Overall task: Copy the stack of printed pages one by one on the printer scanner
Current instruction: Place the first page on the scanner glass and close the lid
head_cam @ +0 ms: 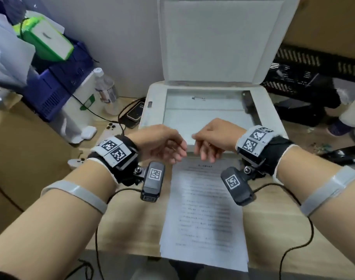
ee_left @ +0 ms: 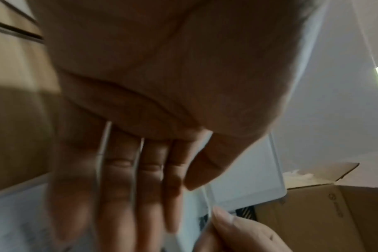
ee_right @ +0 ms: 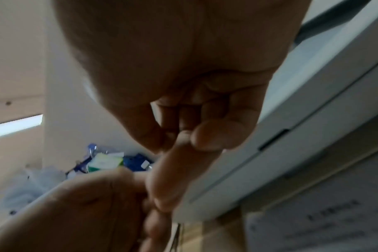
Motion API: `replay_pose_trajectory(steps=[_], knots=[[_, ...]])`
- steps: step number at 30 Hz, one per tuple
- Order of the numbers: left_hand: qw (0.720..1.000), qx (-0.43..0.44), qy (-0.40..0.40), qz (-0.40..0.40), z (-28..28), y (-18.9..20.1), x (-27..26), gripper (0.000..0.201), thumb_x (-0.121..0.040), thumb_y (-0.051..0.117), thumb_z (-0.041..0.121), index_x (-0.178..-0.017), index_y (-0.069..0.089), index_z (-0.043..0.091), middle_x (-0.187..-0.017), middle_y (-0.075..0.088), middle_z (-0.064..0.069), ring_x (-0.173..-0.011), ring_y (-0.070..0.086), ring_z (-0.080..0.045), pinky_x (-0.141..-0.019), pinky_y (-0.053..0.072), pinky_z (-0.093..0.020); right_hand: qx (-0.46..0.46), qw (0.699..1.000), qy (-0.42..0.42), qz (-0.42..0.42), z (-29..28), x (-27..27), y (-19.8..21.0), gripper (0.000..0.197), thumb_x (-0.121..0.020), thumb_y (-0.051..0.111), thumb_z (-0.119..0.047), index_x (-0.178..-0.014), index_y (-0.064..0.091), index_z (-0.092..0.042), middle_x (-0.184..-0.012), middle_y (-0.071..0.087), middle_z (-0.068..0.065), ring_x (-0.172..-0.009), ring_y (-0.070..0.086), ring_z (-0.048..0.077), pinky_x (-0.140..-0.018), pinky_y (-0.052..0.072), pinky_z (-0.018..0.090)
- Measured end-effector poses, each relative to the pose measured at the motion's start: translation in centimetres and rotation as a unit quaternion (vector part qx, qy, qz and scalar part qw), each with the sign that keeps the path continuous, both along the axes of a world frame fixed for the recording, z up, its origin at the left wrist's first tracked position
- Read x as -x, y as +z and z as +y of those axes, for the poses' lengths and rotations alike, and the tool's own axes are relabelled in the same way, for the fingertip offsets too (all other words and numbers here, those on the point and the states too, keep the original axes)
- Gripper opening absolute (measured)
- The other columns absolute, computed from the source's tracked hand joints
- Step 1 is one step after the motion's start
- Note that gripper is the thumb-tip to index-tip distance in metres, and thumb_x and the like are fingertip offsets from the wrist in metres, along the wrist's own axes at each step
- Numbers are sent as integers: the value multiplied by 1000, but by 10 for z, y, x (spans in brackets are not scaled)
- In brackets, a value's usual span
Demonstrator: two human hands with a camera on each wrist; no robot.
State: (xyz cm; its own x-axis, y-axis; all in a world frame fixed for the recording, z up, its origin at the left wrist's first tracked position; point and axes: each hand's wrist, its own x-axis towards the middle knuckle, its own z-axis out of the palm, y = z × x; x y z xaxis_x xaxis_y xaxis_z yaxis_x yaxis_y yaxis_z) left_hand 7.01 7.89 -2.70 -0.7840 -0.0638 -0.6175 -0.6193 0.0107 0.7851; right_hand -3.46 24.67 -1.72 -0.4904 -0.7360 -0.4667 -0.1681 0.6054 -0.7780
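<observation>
Printer scanner (head_cam: pixel 273 126): white, on the bench (head_cam: pixel 132 229) toward its far edge; lid (head_cam: pixel 219 41) raised upright, glass (head_cam: pixel 204 116) exposed.

Stack of printed pages (head_cam: pixel 204 217): face up on the bench at the near edge, directly in front of the scanner, lower end overhanging the edge. Dense printed lines under a centred heading; text too blurred to read.

Left hand (head_cam: pixel 162 144): above the scanner's front edge, fingers (ee_left: pixel 117 187) nearly straight and relaxed, holding nothing.

Right hand (head_cam: pixel 213 140): just beside the left, fingers (ee_right: pixel 214 136) loosely curled; grasps no sheet.

Wrist straps: black-and-white square code tags, no legible wording.
</observation>
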Motion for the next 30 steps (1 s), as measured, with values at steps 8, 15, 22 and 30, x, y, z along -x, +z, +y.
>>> replay_pose_trajectory(steps=[8, 15, 22, 30], knots=[[985, 141, 100, 6, 21, -136, -35, 50, -73, 72, 29, -109, 57, -1, -75, 59, -14, -56, 51, -23, -57, 46, -36, -114, 967, -12, 226, 67, -17, -113, 25, -94, 60, -32, -80, 63, -12, -71, 70, 7, -57, 67, 21, -50, 52, 28], [932, 331, 121, 84, 62, -161, -73, 13, -83, 71, 7, -92, 64, 16, -83, 59, -6, -80, 58, -22, -79, 53, -35, -202, 936, -138, 255, 141, -43, -173, 47, -78, 71, -55, -64, 47, -17, -59, 51, 2, -55, 49, 22, -54, 36, 27], [926, 362, 76, 70, 94, -151, -101, 57, -89, 67, 10, -142, 49, 4, -145, 51, -11, -129, 52, -27, -105, 41, -29, -90, 946, -212, 228, 160, -78, -183, 31, -73, 73, -23, -63, 43, -22, -66, 50, 3, -62, 48, 24, -58, 40, 29], [904, 418, 56, 67, 92, -135, -93, 41, -87, 72, 24, -122, 59, 8, -124, 60, -10, -112, 58, -26, -93, 46, -30, -94, 931, -197, 293, 168, -79, -162, 20, -84, 56, -13, -64, 52, -17, -62, 45, 6, -56, 39, 22, -53, 29, 25]])
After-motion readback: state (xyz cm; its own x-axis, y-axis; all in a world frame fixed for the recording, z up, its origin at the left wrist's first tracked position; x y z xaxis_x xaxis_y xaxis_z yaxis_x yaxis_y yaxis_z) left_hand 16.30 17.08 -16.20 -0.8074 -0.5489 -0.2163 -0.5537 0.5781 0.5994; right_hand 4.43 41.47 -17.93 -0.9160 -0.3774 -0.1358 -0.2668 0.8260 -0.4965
